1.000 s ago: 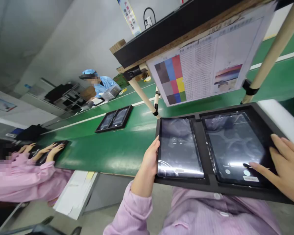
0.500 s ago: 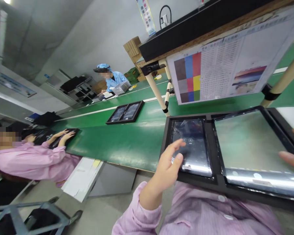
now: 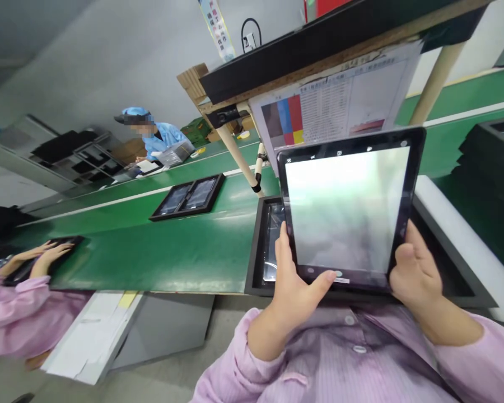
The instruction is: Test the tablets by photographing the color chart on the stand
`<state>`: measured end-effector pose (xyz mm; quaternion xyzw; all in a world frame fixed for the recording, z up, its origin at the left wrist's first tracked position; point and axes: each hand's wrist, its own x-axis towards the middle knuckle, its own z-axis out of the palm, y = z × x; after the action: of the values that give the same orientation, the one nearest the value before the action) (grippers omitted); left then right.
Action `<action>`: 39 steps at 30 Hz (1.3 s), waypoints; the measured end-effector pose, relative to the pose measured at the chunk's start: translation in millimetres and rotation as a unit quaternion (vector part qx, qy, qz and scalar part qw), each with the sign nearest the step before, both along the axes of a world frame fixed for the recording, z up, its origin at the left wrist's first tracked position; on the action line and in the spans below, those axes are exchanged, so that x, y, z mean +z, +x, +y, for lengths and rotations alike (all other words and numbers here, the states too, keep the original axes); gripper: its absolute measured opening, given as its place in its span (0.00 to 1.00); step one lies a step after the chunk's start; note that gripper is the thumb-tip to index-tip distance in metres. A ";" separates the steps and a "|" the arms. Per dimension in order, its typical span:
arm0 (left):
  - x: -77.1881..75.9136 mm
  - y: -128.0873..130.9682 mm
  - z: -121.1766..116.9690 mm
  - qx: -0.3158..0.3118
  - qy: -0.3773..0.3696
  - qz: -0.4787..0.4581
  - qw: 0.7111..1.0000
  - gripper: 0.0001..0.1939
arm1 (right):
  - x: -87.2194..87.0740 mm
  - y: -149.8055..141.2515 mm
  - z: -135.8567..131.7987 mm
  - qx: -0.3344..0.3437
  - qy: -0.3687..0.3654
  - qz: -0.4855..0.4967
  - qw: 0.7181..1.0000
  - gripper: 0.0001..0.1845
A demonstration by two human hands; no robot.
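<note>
Both hands hold a black-framed tablet [image 3: 346,207], tilted up over the tray, its lit screen showing a blurred pale green and grey picture with small icons along the bezel. My left hand [image 3: 292,291] wraps its lower left edge, the thumb lying near the bottom bezel. At the lower right edge my right hand [image 3: 420,274] is closed round the frame, its thumb bent. Beneath is a black foam tray [image 3: 256,263]. A second tablet [image 3: 270,268] lies in its left compartment, mostly hidden behind my left hand and the held tablet. The right compartment shows dark at its visible edge.
A white foam strip [image 3: 457,246] lies right of the tray, beside stacked black trays [image 3: 491,168]. Another two-compartment tray [image 3: 187,197] sits on the green bench [image 3: 159,252]. A pipe-legged shelf [image 3: 235,151] stands ahead. Co-workers are at the left [image 3: 17,330] and across the bench [image 3: 163,140].
The larger tablet has been raised from the tray and tilted up. My left hand has left the smaller compartment's tablet and taken the raised one's left edge. The view has swung right.
</note>
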<state>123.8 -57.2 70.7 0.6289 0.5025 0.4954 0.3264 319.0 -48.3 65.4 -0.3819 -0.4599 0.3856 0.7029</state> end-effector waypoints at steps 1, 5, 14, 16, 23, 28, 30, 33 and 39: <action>-3.3 -1.1 -1.6 0.031 0.023 0.046 0.998 0.57 | -3.9 -4.7 3.0 0.014 -0.001 0.018 1.000 0.25; -20.5 -6.0 -8.1 0.087 0.081 0.188 0.975 0.63 | -6.8 -10.0 10.8 0.082 -0.015 0.044 0.995 0.20; -50.7 -0.8 -15.9 0.155 0.183 0.265 0.934 0.68 | -1.6 -13.9 6.8 0.160 -0.010 0.082 0.984 0.16; -53.6 -0.2 -16.2 0.159 0.192 0.271 0.930 0.69 | -2.3 -15.1 7.0 0.159 -0.003 0.082 0.984 0.16; -58.0 3.9 -16.1 0.180 0.193 0.279 0.923 0.72 | -4.2 -16.6 8.2 0.146 0.003 0.075 0.986 0.18; -58.5 4.5 -16.6 0.189 0.182 0.269 0.927 0.71 | -5.7 -16.0 8.0 0.136 -0.015 0.069 0.988 0.20; -59.0 3.8 -17.1 0.187 0.173 0.265 0.930 0.71 | -5.2 -16.0 7.8 0.133 -0.021 0.068 0.989 0.22; -59.3 3.0 -17.5 0.186 0.167 0.262 0.932 0.71 | -3.0 -16.4 6.8 0.136 -0.024 0.067 0.988 0.21; -60.8 4.8 -17.9 0.193 0.164 0.244 0.936 0.69 | -1.7 -16.6 6.4 0.155 -0.022 0.071 0.985 0.19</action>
<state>128.7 -75.0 9.9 0.6663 0.5901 0.4556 -0.0164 302.4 -41.9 63.7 -0.2933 -0.4534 0.5261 0.6570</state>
